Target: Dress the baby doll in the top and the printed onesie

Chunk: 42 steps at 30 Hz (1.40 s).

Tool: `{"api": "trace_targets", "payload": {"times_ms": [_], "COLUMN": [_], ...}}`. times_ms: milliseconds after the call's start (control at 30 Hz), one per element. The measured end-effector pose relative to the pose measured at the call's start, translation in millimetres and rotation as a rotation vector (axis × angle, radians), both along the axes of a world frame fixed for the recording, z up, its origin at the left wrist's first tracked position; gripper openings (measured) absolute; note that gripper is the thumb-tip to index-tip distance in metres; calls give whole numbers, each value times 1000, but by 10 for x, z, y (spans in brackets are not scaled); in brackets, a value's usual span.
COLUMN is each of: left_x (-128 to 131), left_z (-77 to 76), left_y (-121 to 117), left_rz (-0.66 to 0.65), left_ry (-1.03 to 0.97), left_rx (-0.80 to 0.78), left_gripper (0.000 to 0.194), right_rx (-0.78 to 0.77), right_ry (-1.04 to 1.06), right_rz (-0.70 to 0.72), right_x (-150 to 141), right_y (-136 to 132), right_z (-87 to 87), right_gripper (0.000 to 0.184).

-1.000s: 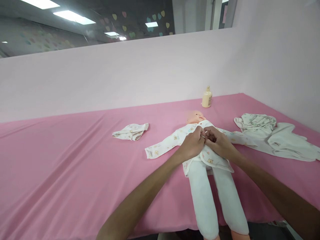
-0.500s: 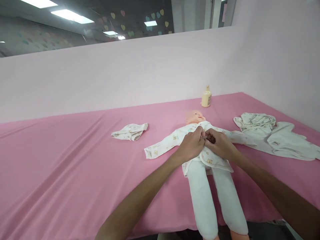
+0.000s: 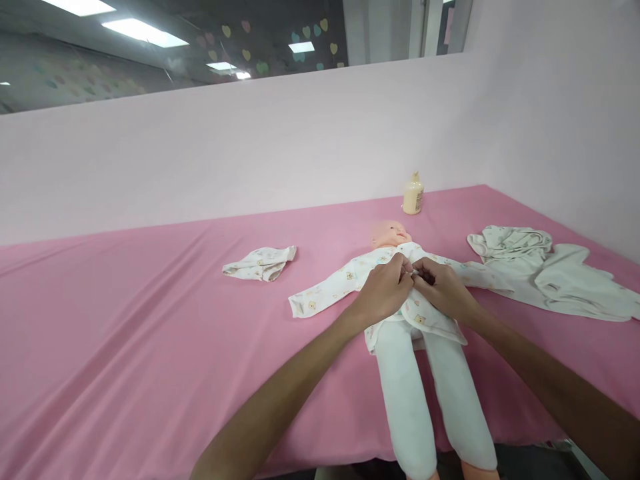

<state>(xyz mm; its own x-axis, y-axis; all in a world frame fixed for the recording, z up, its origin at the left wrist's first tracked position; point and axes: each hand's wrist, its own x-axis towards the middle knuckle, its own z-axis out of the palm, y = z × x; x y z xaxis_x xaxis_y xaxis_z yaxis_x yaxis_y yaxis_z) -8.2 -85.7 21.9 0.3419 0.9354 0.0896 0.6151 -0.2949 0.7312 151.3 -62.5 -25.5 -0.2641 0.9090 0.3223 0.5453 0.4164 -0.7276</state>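
Left hand (image 3: 385,288) and right hand (image 3: 443,285) nearly touching, fingertips pinching the front of a bear-print baby jacket (image 3: 327,291), worn by a baby doll (image 3: 391,234) lying face-up on a pink-covered tabletop (image 3: 150,347), pump bottle (image 3: 413,195) beyond its head, rumpled white clothes (image 3: 575,283) rightward.

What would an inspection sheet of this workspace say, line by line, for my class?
Surface: pink sheet, creased at left.
Job's things: baby doll lying face up in patterned shirt and white leggings.
Clutter: small patterned garment, upright pump bottle, crumpled pale clothes.
Grippers: left hand and right hand, fingers pinching the shirt front.
Cables: nothing seen.
Surroundings: pale wall; dark glass above.
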Motion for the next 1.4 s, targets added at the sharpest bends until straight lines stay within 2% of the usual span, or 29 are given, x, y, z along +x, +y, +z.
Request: {"api": "trace_targets", "payload": {"times_ms": [233, 500, 767, 1000, 1400], "left_x": [28, 39, 19, 9, 25], "left_z": [-19, -19, -34, -33, -28], "left_y": [-21, -34, -1, -13, -10], "left_rz": [-11, -48, -45, -40, -15], "left_ry": [99, 233, 186, 169, 141], "left_rx": [74, 141, 105, 61, 48], "left_gripper": [13, 18, 12, 11, 11], "right_rx": [-13, 43, 30, 88, 59], "right_ry": [20, -7, 9, -4, 26], "right_rz": [74, 82, 98, 69, 77], "right_x": [20, 12, 26, 23, 26], "right_y": [-27, -40, -31, -24, -31], "right_z": [9, 9, -2, -9, -42], "right_gripper": [13, 14, 17, 18, 24]}}
